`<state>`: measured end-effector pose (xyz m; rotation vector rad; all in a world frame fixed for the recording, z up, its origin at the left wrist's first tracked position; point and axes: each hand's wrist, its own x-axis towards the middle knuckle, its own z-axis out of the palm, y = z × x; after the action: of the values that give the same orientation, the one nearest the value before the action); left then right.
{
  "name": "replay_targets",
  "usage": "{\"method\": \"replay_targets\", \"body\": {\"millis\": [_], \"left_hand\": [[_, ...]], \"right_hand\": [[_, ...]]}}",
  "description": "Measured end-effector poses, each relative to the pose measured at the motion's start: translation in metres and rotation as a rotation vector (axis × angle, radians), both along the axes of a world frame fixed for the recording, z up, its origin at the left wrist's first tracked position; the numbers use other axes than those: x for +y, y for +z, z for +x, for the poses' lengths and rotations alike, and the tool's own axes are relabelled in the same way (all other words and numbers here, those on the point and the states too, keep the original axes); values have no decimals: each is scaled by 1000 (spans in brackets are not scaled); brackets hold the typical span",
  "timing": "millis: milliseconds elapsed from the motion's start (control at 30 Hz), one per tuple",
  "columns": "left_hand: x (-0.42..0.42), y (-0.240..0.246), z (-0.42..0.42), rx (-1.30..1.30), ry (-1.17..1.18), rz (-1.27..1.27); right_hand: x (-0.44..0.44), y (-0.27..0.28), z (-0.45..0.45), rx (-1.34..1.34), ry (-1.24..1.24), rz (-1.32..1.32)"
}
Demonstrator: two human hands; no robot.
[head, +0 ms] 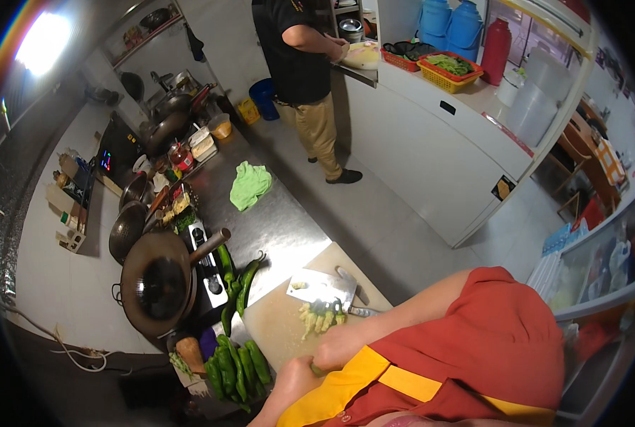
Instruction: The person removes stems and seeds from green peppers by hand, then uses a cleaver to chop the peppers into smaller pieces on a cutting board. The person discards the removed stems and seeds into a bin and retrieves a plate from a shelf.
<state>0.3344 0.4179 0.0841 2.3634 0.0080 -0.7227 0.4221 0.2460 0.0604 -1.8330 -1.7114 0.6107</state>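
Close to my body, my left hand [295, 378] and my right hand [339, 348] meet at the near edge of a pale cutting board [272, 325]. A bit of green pepper [316, 368] shows between them; the rest is hidden by my fingers. Beyond my right hand lie several pepper stem ends with seed cores [324, 314]. A cleaver [317, 285] rests flat on the board, a small pale scrap on its blade, its handle pointing toward my right forearm. Left of the board sit whole green peppers [235, 368], and slimmer long green peppers [249, 277] lie farther off.
A wok [157, 283] stands on the left with its handle jutting over the steel counter [275, 229]. A green cloth [250, 185] lies farther along, past seasoning containers [181, 155]. Across the aisle a person [301, 64] works at a yellow basin [361, 56].
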Motion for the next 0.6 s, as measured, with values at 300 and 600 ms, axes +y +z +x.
{"method": "replay_targets", "body": {"millis": [300,600], "left_hand": [[19,-10,-9,-95,28,-42],[59,-83,25,0,290,184]], "right_hand": [[-44,14,18,141,12,31],[-6,-107,54,-182,-467,-152]]}}
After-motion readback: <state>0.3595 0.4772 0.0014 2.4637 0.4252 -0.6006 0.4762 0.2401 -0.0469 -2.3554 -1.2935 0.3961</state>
